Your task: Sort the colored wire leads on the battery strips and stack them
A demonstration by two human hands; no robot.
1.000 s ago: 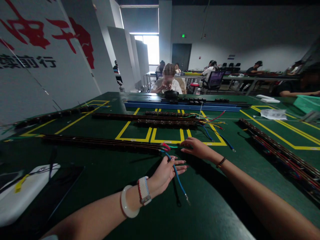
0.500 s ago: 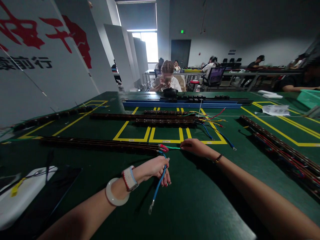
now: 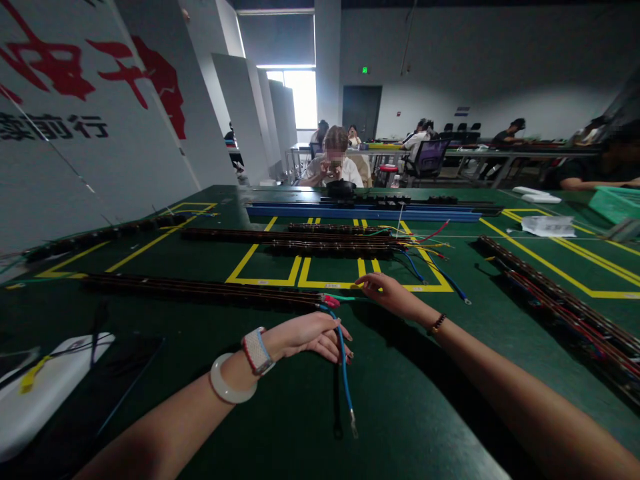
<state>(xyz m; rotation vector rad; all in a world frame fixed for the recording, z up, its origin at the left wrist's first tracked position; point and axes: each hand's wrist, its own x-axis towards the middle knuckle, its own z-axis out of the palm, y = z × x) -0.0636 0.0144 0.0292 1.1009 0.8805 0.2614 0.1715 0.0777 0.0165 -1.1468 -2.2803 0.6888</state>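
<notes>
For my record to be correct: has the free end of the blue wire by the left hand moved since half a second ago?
Yes: the free end has swung right, judged against the yellow tape.

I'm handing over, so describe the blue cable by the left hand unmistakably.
On the green table, find the long dark bundle beyond the left hand. From its right end, the blue cable bends toward the camera past that hand; the green cable runs right instead.
</notes>
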